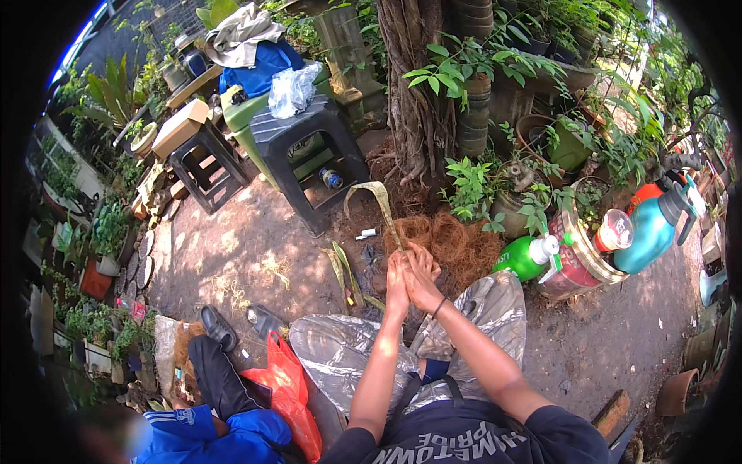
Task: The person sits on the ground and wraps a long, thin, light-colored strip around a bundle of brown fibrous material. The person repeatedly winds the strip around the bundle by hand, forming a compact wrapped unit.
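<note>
A long yellowish strap-shaped leaf (382, 203) rises from between my hands, its upper end bent over to the left. My left hand (397, 285) and my right hand (422, 278) are pressed together around its lower end, over my crossed legs. The fingers partly cover one another, and the gripped part of the leaf is hidden. On the soil just left of my hands lie more variegated leaves (346, 272), green with yellow edges. A heap of brown coconut fibre (449, 240) lies just beyond my hands.
At right stand a green spray bottle (516, 258), a bucket (574, 249) and a teal pump sprayer (646, 232). A black plastic stool (301, 136) and a tree trunk (414, 87) are ahead. A person (226, 423) sits at left beside a red plastic bag (293, 383).
</note>
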A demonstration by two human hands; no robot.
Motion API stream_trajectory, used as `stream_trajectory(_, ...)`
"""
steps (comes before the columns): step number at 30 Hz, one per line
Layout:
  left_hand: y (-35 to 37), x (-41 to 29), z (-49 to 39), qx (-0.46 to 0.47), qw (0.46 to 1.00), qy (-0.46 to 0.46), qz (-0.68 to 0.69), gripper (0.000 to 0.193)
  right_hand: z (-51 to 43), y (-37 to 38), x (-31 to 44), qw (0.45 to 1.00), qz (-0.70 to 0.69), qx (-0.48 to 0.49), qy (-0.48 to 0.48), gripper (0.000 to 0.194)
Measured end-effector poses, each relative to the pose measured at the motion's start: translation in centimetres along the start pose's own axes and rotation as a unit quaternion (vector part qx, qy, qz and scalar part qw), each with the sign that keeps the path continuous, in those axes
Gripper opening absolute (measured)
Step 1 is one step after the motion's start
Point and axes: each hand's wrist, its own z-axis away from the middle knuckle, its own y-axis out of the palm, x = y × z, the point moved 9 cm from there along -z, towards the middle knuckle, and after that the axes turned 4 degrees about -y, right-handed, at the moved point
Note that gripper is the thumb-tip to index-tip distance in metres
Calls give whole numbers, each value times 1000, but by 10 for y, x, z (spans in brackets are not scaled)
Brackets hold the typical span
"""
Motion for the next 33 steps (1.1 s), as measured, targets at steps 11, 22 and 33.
stream_trajectory(11,-7,-30,10,-3,988,-91,-127,47,14,-44,41,991,20,-19,-133,70)
stream_trajectory(22,38,-76,36,263,943,-52,196,41,16,-71,67,953,-1,-17,-303,60)
stream_trajectory(33,11,-84,16,132,989,-37,-62,24,18,-76,77,944,2,-42,-327,57)
